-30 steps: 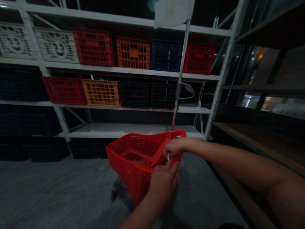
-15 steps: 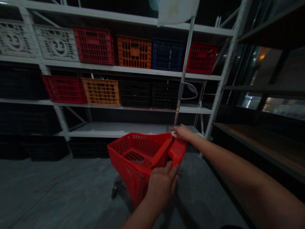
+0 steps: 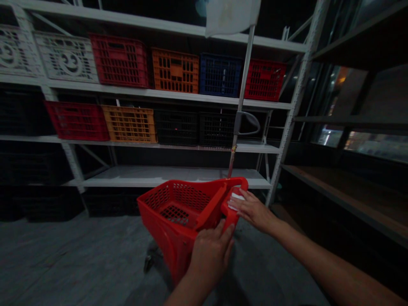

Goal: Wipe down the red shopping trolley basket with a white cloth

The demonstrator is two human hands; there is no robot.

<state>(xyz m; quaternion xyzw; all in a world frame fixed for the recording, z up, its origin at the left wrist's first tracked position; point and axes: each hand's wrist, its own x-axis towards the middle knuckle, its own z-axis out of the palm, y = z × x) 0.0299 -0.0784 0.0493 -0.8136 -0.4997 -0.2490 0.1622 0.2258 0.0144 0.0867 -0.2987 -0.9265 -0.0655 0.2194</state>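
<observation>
Wiping appears barely begun: a small white cloth [image 3: 236, 199] is pressed by the flat right hand [image 3: 255, 210] onto the rim of the red perforated plastic basket [image 3: 178, 208]; whether the near corner is gripped by the left hand [image 3: 208, 255] cannot be told.

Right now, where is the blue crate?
Head view, upper shelf, right of centre: the blue crate sits between an orange crate and a red crate.
</observation>
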